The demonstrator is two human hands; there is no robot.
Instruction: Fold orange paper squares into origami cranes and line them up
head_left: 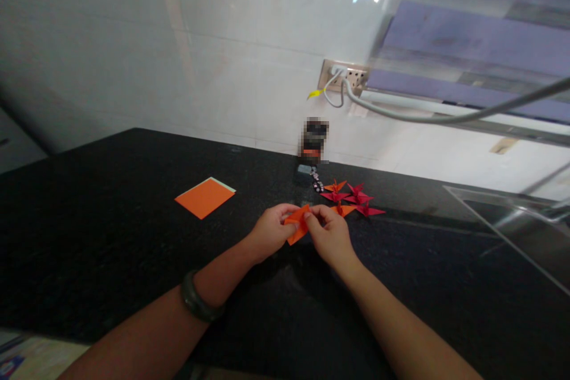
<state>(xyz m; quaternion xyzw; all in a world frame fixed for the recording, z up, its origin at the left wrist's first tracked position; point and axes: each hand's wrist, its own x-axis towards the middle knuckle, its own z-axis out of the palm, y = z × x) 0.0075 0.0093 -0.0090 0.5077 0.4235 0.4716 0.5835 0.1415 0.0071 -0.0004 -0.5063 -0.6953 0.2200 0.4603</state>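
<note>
Between my two hands is a small folded piece of orange origami paper [297,227], held just above the dark countertop. My left hand [272,230] pinches its left side, thumb on top. My right hand [330,234] grips the upper right edge between thumb and fingers. Just beyond my right hand lie several folded paper cranes, some orange [335,186] and some red [357,195]. To the left rests a stack of square paper [205,198], orange on top with a pale sheet showing at its back edge.
A pixelated dark object [314,141] stands by the wall, with a small grey block [304,173] and a beaded string [316,179] before it. A metal sink [525,219] is set in the countertop [111,237] at right. A cable [401,116] runs from the wall socket [356,78].
</note>
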